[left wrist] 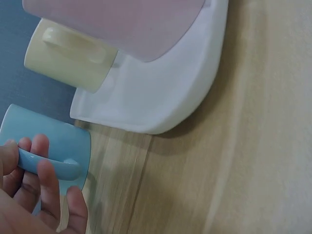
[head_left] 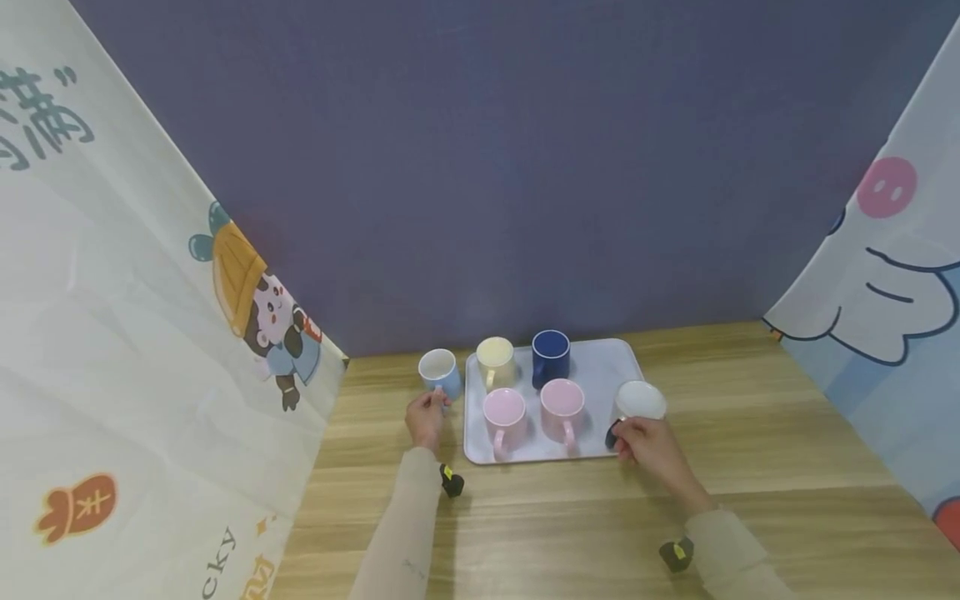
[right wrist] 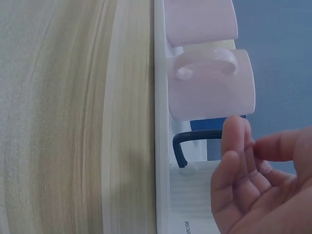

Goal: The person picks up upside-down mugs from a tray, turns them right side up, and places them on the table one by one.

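At the left of the tray, my left hand (head_left: 427, 419) pinches the handle of a light blue mug (left wrist: 46, 127), fingers curled round it. This mug (head_left: 448, 379) stands upright, beside the white tray (head_left: 600, 362), not on it. At the tray's right end, my right hand (head_left: 649, 446) grips the black handle (right wrist: 195, 135) of a white mug (head_left: 640, 400). Small dark lettering shows on that mug's side (right wrist: 192, 204). The fingers hide part of the handle. Whether the white mug touches the tray, I cannot tell.
The tray also carries a pale yellow mug (head_left: 496, 362), a dark blue mug (head_left: 552, 367) and two pink mugs (head_left: 506, 423). A wooden table (head_left: 555, 525) lies under it. A dark wall (head_left: 480, 183) rises behind, with printed cloths (head_left: 150, 333) at both sides.
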Demonstrator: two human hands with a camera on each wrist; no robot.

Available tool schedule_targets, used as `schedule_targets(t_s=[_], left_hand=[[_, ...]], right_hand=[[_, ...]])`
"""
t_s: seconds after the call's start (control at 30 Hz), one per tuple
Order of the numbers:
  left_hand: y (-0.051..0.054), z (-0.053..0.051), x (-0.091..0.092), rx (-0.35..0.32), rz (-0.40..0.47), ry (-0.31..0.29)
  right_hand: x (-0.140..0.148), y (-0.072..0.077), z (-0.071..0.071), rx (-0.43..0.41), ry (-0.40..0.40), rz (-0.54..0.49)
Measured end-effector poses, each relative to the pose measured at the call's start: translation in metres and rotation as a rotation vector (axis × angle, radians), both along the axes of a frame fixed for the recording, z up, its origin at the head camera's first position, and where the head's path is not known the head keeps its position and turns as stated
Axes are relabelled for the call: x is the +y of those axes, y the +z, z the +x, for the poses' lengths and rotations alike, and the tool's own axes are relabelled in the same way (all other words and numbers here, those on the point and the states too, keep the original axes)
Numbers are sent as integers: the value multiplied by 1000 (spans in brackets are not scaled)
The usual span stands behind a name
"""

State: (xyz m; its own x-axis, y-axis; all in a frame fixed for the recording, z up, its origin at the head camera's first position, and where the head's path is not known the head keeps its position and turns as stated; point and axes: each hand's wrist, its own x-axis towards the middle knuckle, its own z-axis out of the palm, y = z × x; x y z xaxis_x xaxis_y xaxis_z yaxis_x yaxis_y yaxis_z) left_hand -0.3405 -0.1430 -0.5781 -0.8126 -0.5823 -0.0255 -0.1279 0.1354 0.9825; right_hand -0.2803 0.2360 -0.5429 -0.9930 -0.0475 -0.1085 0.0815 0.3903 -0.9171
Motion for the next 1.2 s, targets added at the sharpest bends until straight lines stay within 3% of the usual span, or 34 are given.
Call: schedule_targets(t_s=[0.2, 0.4, 0.53, 0.67, 0.8, 0.93, 1.2], left_hand=[[4, -3, 3, -22, -35, 24], [-1, -7, 3, -64, -22, 26], [-2, -7, 3, -65, -23, 30], [-1, -8, 4, -60, -34, 44], [-1, -9, 6, -54, -22, 47], [1, -8, 10, -62, 24, 61], [5, -8, 14, -34, 136, 104]], right_hand=[[-2, -2, 4, 15, -33, 25], [-2, -10, 6, -11, -18, 20], [-5, -17, 4, -115, -32, -155], [-6, -22, -1, -233, -72, -408], [-5, -24, -4, -298, -114, -572], [-5, -24, -4, -318, -153, -595], [-2, -23, -4, -304, -175, -510]])
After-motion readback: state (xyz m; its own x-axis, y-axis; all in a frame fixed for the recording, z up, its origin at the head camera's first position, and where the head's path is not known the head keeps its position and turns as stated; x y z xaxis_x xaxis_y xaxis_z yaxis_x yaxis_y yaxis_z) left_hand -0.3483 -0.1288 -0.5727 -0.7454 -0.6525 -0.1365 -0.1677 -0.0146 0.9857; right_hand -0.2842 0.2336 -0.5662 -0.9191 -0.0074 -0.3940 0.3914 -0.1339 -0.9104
